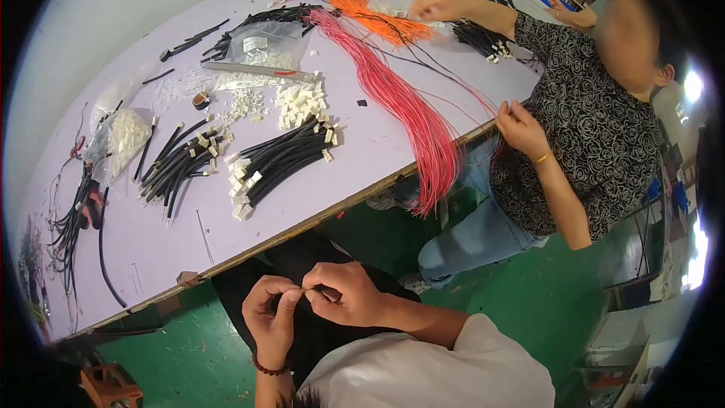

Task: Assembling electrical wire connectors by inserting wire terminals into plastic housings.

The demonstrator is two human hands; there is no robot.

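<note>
Over my lap, in front of the table's near edge, my left hand [270, 311] and my right hand [347, 295] meet at the fingertips. Both are closed in a pinch. Whatever sits between the fingers is too small to make out. On the table beyond them lies a stack of black sleeved cables [291, 157] with white connectors at their ends. A looser bundle of similar black cables [177, 162] is to its left. Behind the stack is a heap of white connectors [300, 102].
A co-worker [581, 121] sits at the right, one hand by a long bundle of pink wires [400, 98] hanging over the table edge. Orange wires [370, 13] lie farther back. Bags of white parts [127, 136] are at the left. A brown stool [112, 384] stands below.
</note>
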